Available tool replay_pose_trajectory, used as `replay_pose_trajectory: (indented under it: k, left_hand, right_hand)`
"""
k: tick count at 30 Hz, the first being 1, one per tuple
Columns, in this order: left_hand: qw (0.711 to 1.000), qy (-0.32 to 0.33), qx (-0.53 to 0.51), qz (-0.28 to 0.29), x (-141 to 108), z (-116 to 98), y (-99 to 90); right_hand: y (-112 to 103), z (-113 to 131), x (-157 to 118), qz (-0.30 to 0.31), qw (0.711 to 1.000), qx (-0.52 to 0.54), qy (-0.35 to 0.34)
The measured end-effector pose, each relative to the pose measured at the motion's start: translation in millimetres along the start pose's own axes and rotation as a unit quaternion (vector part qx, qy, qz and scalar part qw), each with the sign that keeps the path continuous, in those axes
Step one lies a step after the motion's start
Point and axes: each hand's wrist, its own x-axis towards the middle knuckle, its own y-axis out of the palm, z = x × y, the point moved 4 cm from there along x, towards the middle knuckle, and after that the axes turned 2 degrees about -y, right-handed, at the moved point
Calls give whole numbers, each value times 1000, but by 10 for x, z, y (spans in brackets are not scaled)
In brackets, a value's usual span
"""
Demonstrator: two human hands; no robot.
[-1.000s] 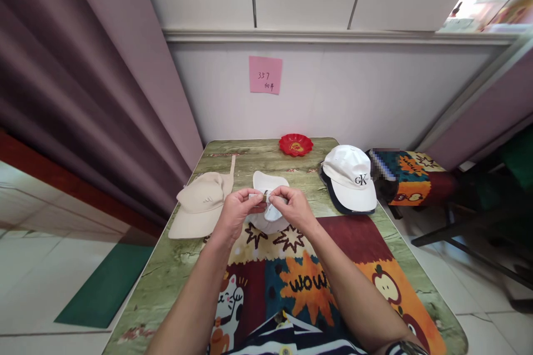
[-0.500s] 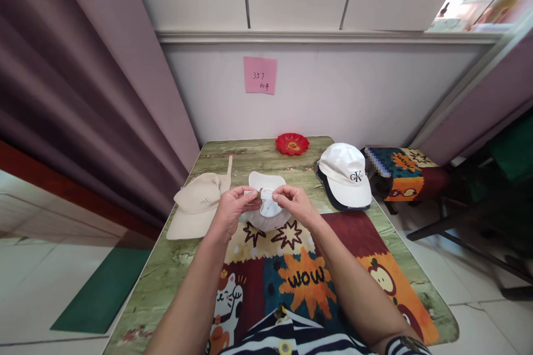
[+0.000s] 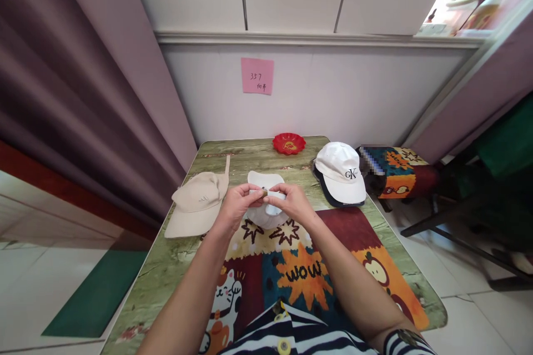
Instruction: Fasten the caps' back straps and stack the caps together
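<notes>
A white baseball cap [image 3: 263, 219] lies in front of me with its brim pointing away and its back opening toward me. Its back strap [image 3: 275, 194] is stretched between my two hands. My left hand [image 3: 238, 206] pinches one side of the strap at a small brass-coloured buckle [image 3: 265, 193]. On the other side, my right hand [image 3: 292, 203] pinches the white strap close to the buckle. Fingers hide part of the buckle, so I cannot tell how far the strap runs through it. A beige cap [image 3: 195, 202] with its strap sticking up rests left of my left hand.
At the right, a white cap with black letters [image 3: 342, 175] sits on a dark cap [image 3: 331, 195]. A red scalloped dish [image 3: 288, 143] stands at the table's back. A colourful mat [image 3: 300, 272] covers the near part of the wood-patterned table [image 3: 166, 277]. A patterned stool [image 3: 400, 177] is beyond the right edge.
My fingertips have come closer together at the buckle. The strap's white end now shows past my right fingers. The view has shifted slightly; the other caps and dish stay put.
</notes>
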Motion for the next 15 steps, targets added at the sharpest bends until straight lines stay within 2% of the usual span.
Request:
replay_pose_trajectory:
  k: [3, 5, 8, 9, 11, 13, 15]
  left_hand:
    - [995, 29, 85, 37, 29, -54, 30]
    - [980, 81, 180, 34, 72, -130, 31]
    - [926, 191, 326, 8, 148, -287, 20]
    - [910, 216, 354, 18, 177, -325, 22]
    - [895, 226, 375, 85, 239, -350, 37]
    - [890, 198, 373, 171, 289, -325, 52]
    - [890, 167, 360, 223, 320, -291, 55]
  right_hand:
    - [-20, -17, -4, 8, 1000, 12, -15]
    - [-41, -33, 5, 10, 1000, 10, -20]
    - [-79, -47, 26, 0, 1000, 5, -23]
    - [-87, -50, 33, -1, 1000, 8, -22]
    - [-92, -51, 45, 5, 1000, 18, -18]
    - [-81, -51, 56, 14, 1000, 25, -10]
    - [-62, -57, 68, 12, 999, 31, 4]
